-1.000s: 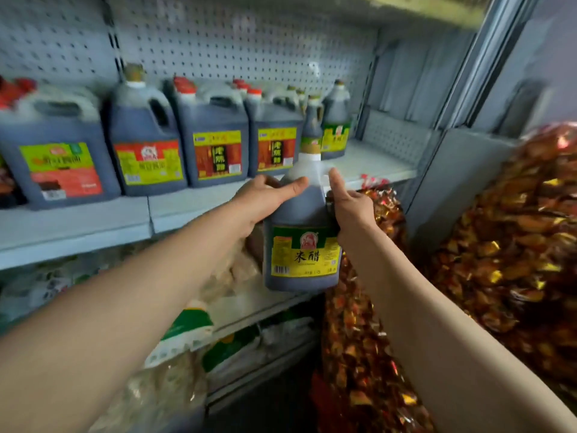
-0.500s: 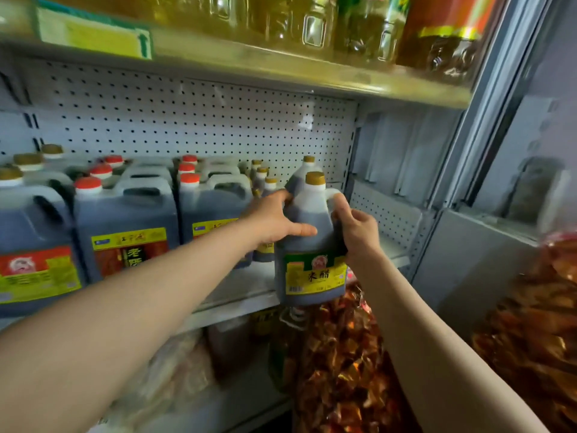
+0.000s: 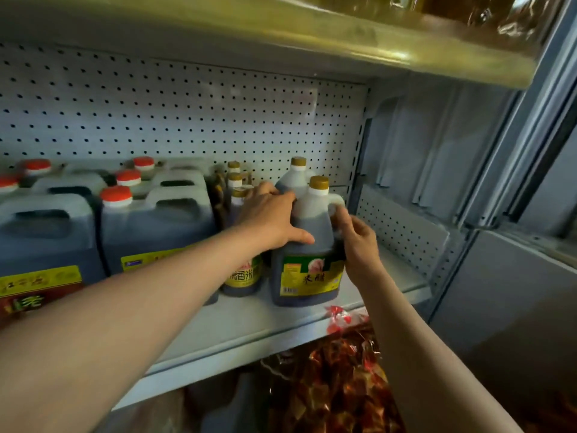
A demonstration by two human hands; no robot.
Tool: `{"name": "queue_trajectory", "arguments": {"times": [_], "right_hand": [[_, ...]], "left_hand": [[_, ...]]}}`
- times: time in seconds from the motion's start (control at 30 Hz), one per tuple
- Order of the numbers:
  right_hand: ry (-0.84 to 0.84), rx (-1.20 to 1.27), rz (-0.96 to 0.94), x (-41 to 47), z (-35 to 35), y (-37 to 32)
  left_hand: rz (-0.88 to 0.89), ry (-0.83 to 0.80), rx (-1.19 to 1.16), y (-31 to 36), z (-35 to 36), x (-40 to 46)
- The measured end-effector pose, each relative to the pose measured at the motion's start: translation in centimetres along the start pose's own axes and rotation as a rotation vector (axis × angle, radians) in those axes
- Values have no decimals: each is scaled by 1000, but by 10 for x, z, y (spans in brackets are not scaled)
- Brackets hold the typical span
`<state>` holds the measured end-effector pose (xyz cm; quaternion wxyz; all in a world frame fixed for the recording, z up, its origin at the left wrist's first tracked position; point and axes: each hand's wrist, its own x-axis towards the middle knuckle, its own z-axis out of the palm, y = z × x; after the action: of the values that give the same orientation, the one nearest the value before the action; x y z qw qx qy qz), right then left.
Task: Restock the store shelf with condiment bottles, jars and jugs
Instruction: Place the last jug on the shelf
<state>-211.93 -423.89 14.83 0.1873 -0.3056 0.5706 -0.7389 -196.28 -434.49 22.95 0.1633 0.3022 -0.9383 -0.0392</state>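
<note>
On the white shelf, large red-capped jugs are ranged at left, small gold-capped bottles and a second jug behind. The dark vinegar jug, gold-capped and yellow-labelled, stands upright near the front edge. It is gripped at the shoulder by the left hand, fingers curled; its handle side is clasped by the right hand

We see jug on shelf – second jug behind, bottles left, big jugs further left.
</note>
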Motion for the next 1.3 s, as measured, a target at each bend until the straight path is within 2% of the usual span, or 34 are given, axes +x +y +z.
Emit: {"name": "queue_trajectory", "arguments": {"times": [0.1, 0.17, 0.5, 0.8, 1.3], "right_hand": [[-353, -117, -40, 1, -25, 13], [-483, -168, -29, 0, -36, 21], [-489, -330, -9, 38, -32, 20], [-560, -263, 30, 49, -28, 19], [-540, -183, 17, 44, -27, 26]], "left_hand": [[-1, -20, 15, -3, 0, 7], [13, -36, 36, -4, -1, 11], [19, -67, 50, -12, 0, 43], [14, -84, 117, -12, 1, 53], [-2, -89, 146, -4, -5, 46]]}}
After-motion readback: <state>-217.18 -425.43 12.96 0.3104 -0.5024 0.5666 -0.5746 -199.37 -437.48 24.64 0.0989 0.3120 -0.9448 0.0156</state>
